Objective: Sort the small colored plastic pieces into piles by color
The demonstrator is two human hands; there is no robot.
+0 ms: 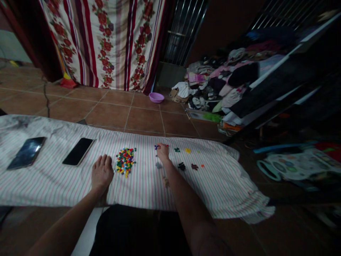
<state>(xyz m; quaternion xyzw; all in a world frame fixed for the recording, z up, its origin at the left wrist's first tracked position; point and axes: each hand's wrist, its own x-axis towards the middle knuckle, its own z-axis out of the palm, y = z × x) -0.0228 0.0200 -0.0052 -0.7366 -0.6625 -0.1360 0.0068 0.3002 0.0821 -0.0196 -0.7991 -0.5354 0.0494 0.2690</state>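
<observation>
A heap of small coloured beads (125, 161) lies on a striped cloth (53, 177) spread on the floor. My left hand (101, 173) rests flat on the cloth just left of the heap, fingers stretched out. My right hand (162, 152) reaches further out, fingers pinched together at a small blue and red group of beads (157, 146). Around it sit little sorted groups: green (177, 149), yellow (188, 150), dark blue (181, 166), dark red (194, 166), orange (203, 165), grey (158, 165) and brownish (166, 182).
Two dark phones (79, 151) (27, 152) lie on the cloth to the left. Beyond are a tiled floor, a flowered curtain (106, 39), a purple bowl (156, 97) and a pile of clothes (221, 85). A toy tray (295, 165) lies at the right.
</observation>
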